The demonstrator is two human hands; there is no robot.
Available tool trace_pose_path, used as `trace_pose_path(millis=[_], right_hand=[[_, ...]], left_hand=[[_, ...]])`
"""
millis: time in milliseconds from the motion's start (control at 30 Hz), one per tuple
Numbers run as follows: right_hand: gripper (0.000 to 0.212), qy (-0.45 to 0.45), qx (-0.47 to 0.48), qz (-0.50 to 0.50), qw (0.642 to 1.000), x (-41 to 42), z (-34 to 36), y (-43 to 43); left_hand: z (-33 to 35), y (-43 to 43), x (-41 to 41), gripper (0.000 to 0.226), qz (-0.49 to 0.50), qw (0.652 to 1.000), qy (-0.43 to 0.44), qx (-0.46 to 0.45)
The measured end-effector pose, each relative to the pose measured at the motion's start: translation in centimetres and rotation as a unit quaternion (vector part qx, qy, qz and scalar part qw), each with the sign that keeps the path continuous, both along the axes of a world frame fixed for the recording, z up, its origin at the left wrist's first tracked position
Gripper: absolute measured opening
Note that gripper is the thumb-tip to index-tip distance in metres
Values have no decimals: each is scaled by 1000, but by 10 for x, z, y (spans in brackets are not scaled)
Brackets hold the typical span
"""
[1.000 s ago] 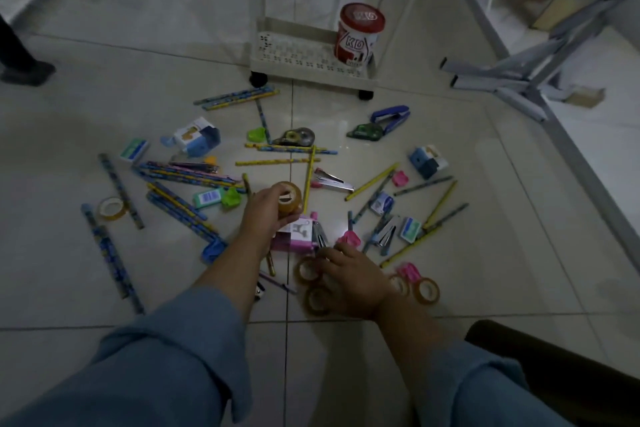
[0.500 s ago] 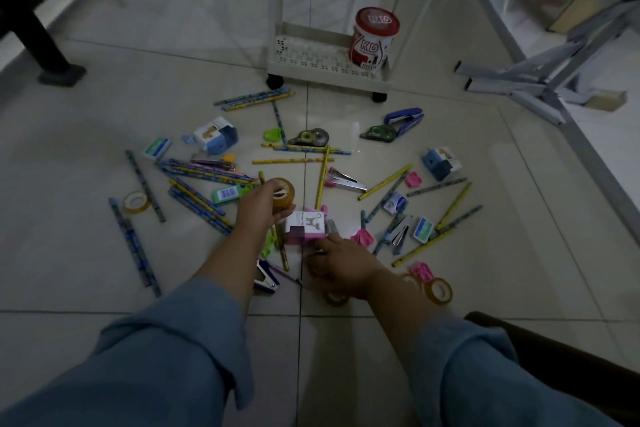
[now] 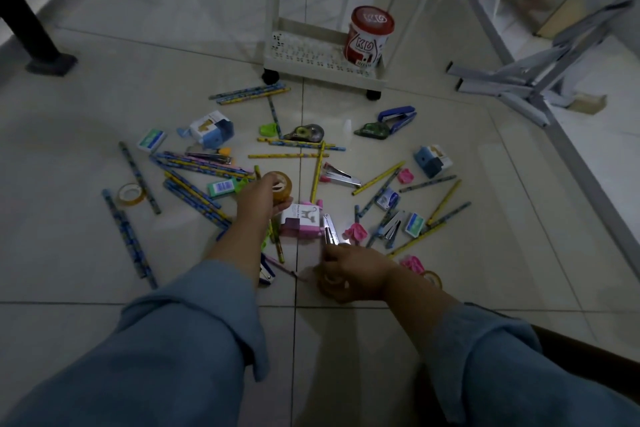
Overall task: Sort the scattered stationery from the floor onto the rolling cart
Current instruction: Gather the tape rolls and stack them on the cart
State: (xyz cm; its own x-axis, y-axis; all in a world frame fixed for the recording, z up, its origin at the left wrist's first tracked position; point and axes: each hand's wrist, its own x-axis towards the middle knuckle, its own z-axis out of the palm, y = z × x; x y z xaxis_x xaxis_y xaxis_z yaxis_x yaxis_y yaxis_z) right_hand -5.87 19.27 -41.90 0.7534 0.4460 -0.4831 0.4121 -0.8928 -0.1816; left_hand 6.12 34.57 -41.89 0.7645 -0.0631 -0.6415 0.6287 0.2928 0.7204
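Stationery lies scattered over the tiled floor: pencils, tape rolls, erasers, staplers and small boxes, spread from the near centre out to the left and right.

The left hand is closed around a roll of clear tape, held just above the clutter, with long blue and yellow pencils fanned out to its left. Just right of that hand sits a pink box, and a slim metal stapler lies against the box's right side.

The right hand is low at the floor, near the stapler's near end, fingers curled over what looks like another tape roll; how firm the grip is cannot be told, as the hand covers most of it. Right of the wrist a further tape roll lies flat beside a pink eraser.

Farther left a lone tape roll rests between two blue pencils. On the far side of the pile are a blue box, a correction-tape dispenser and a blue stapler.

The white rolling cart stands beyond the pile on black wheels. Its bottom shelf holds a red-lidded tub at the right end. Tape rolls show faintly on the upper shelf at the top edge.

A dark post stands far left; a grey metal frame lies far right.
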Motion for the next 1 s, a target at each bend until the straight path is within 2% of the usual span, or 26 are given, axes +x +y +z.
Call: trace_pose_path(millis=[200,400,467,533,600,667,800,933,1000], right_hand=[[50,43,-14,4,999,-5,-7,-3],[45,25,-9,36,999,-6,-26,-4],[43,-1,11,45,999,-4,-26,0],[43,-93,77,3,993,3,-21,1],[47,-170,162,-113,965,18,-12,-3],[48,-189,217,-226,931,41,-2,-9],[41,-223,308,-378,844,104,20,-27],[35,-212,423,-389,790,173,48,-35],[33,-209,455,-376,779,203,72,-40]], left_hand=[[1,-5,-4,19,-27,1000,-9,11],[-2,-3,-2,17,-37,999,-16,26],[-1,-1,2,18,-44,998,-18,38],[2,2,10,19,-37,998,-25,38],[8,8,22,22,-9,999,-26,33],[15,12,33,28,5,999,-33,40],[27,2,48,41,-15,998,-46,48],[49,-27,70,40,-2,999,-45,-1],[65,-42,87,38,13,998,-58,-9]])
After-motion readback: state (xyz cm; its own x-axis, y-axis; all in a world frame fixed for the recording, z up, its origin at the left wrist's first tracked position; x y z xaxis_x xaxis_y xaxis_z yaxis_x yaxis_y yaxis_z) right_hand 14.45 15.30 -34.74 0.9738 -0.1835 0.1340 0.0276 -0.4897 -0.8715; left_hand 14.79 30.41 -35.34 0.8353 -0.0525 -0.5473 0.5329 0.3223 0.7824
